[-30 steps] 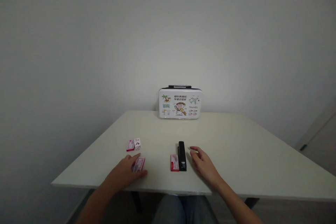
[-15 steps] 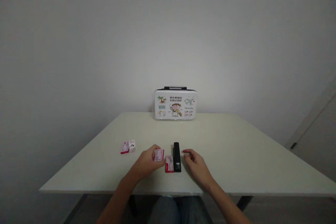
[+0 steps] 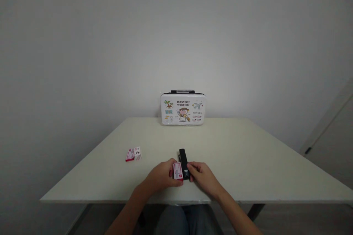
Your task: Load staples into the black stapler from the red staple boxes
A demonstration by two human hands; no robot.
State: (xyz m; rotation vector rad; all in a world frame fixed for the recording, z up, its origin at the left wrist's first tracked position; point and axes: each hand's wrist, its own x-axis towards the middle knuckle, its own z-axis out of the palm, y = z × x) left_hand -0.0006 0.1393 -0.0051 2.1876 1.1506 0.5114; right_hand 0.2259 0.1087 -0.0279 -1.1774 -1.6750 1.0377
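Pink-and-white staple box (image 3: 178, 170) is pinched in the left hand (image 3: 161, 176) beside a black stapler (image 3: 183, 159) at the tabletop's (image 3: 248, 154) near edge; the right hand (image 3: 202, 177), fingers curled, touches the stapler, apparently steadying it for loading.

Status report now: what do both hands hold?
Left hand grips small red-and-white box. Right hand touches black stapler lying on table. Two more small boxes lie apart, left.

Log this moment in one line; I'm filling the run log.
left hand: on red-white box | right hand: at black stapler | two boxes left
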